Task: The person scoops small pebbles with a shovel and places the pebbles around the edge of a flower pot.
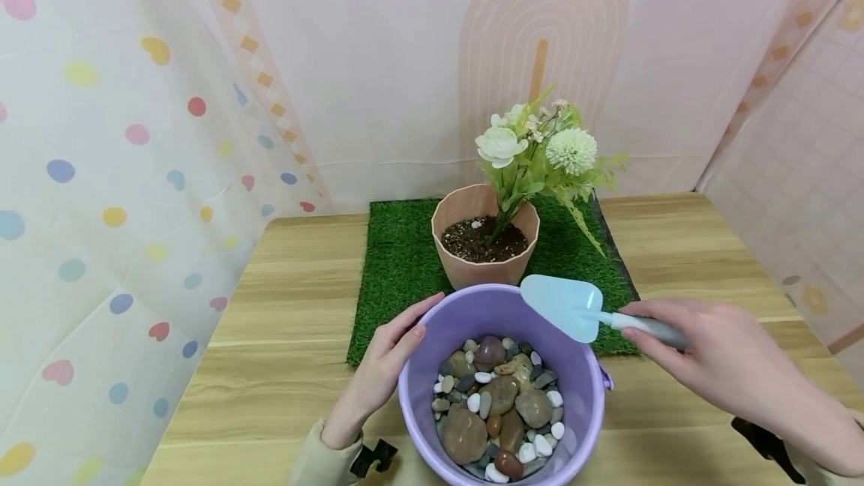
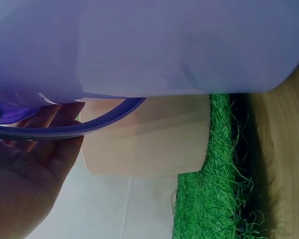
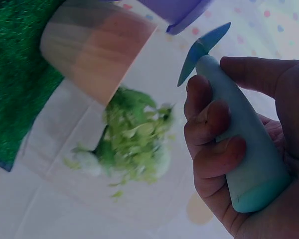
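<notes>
Reaching across from the right, the right hand (image 1: 729,351) grips a garden trowel (image 1: 560,306), its fingers curled round the handle and the thumb laid along it. The trowel's pale blue blade points left, at the far right rim of a purple bucket (image 1: 582,396); whether the two touch cannot be told. The bucket sits at the near side of the worktop (image 1: 283,336), around its middle. Inside lie stones (image 1: 501,396): large brown ones among small white, grey and reddish pebbles. The left hand (image 1: 385,358) holds the bucket's left side, fingers bent behind the curved purple handle (image 2: 102,120), as the left wrist view shows.

Beyond the bucket, a green artificial turf mat (image 1: 398,253) spreads toward the worktop's far edge, well apart from both far corners. On it stands an upright peach flowerpot (image 1: 482,272) with dark soil (image 1: 475,246); white flowers (image 1: 570,150) with leafy green stems lean right from it. A pale patterned cloth (image 1: 378,58) hangs behind the worktop's far edge, and a spotted cloth (image 1: 94,246) hangs along its left edge.
</notes>
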The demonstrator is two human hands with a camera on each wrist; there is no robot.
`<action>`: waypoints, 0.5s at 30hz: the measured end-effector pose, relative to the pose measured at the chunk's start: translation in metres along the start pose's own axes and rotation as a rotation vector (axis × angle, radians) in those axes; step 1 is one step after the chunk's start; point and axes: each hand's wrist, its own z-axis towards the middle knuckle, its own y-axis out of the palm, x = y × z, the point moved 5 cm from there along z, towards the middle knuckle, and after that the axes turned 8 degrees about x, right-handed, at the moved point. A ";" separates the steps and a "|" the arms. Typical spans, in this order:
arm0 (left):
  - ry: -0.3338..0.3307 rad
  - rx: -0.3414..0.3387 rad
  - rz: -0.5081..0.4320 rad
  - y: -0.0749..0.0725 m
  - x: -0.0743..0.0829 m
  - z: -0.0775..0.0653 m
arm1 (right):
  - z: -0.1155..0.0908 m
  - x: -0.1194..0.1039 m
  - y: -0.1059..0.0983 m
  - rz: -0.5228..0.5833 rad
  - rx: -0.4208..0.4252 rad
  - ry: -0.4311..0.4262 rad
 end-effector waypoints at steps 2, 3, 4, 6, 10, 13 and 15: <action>0.004 0.003 0.007 0.000 0.000 0.000 | 0.005 -0.007 0.000 -0.002 -0.006 -0.043; 0.005 0.004 0.007 0.000 0.000 0.000 | 0.007 -0.010 0.000 -0.006 -0.008 -0.068; 0.007 0.005 0.007 0.000 0.000 0.000 | 0.009 -0.014 0.000 -0.007 -0.011 -0.091; 0.012 0.006 0.008 0.000 0.001 0.001 | 0.013 -0.021 0.000 -0.001 -0.006 -0.151; 0.019 0.010 0.019 0.001 0.000 0.001 | 0.020 -0.035 0.003 0.022 -0.007 -0.281; 0.021 0.012 0.033 0.000 0.000 0.000 | 0.023 -0.044 0.008 0.044 -0.053 -0.338; 0.022 0.013 0.039 0.000 0.000 0.000 | 0.026 -0.049 0.012 0.065 -0.101 -0.353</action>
